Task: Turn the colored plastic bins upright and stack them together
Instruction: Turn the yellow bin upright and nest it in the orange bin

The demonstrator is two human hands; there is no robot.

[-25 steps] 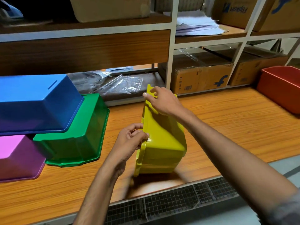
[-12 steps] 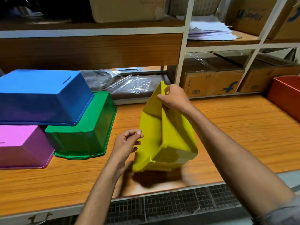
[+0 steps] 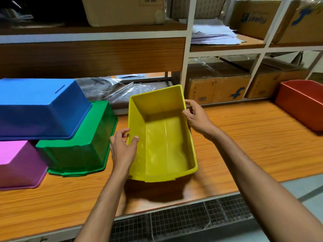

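Head view is what I'm working from. Where do you see the yellow bin?

I have the yellow bin (image 3: 162,145) mid-worktop, mouth up, its long side running near to far. A dark shadow lies on the worktop (image 3: 253,145) under its near end, so it looks lifted, though I cannot tell whether the far end touches.

How are the hands posed?

I see the left hand (image 3: 122,149) on the left rim, at about its middle. The thumb is hooked over the rim to the inside and the fingers (image 3: 122,132) are curled on the outside, pinching the wall. That forearm rises from the near edge, almost straight away from me.

And the other one?

I see the right hand (image 3: 197,119) further back, on the right rim. Its thumb tip presses the rim and the fingers (image 3: 189,103) are bent round the outer wall, pinching it too. That forearm comes in on a slant from the near right corner.

What about the other bins?

I count three upside down at the left: a green bin (image 3: 78,145) just beside the left hand, a pink bin (image 3: 17,163) further left, and a blue bin (image 3: 40,109) lying across the tops of both. A red bin (image 3: 304,105) stands mouth up at the far right, well apart from the yellow one.
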